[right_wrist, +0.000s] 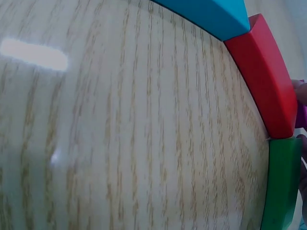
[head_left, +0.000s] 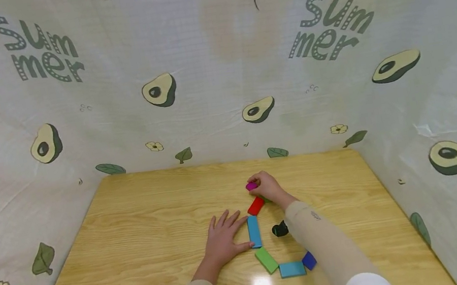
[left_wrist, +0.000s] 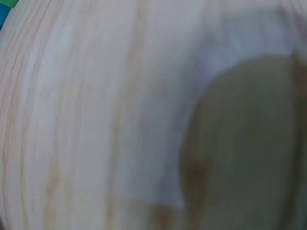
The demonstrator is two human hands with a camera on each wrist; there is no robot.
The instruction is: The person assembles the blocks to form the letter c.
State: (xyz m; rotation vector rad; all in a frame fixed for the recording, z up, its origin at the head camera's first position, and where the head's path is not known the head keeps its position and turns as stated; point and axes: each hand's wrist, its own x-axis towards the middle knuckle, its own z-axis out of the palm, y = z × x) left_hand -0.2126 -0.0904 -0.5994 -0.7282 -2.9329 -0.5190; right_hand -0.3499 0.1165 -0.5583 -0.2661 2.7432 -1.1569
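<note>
In the head view my right hand (head_left: pixel 267 187) pinches a magenta block (head_left: pixel 251 186) between thumb and fingers, just beyond the red block (head_left: pixel 256 206). In the right wrist view a sliver of the magenta block (right_wrist: pixel 301 112) shows beside the red block (right_wrist: pixel 266 76). A dark green block (right_wrist: pixel 283 184) meets the red one's end; in the head view my right hand mostly covers it. My left hand (head_left: pixel 223 240) lies spread on the table, thumb and index fingertips touching a light blue block (head_left: pixel 254 232). The left wrist view is mostly blurred tabletop.
A light green block (head_left: pixel 267 260), another light blue block (head_left: pixel 292 269) and a dark blue block (head_left: pixel 309 261) continue the curved row nearer me. Black wrist-camera parts (head_left: pixel 280 229) show by my sleeves. A printed cloth (head_left: pixel 208 126) borders the wooden table (head_left: pixel 143 226).
</note>
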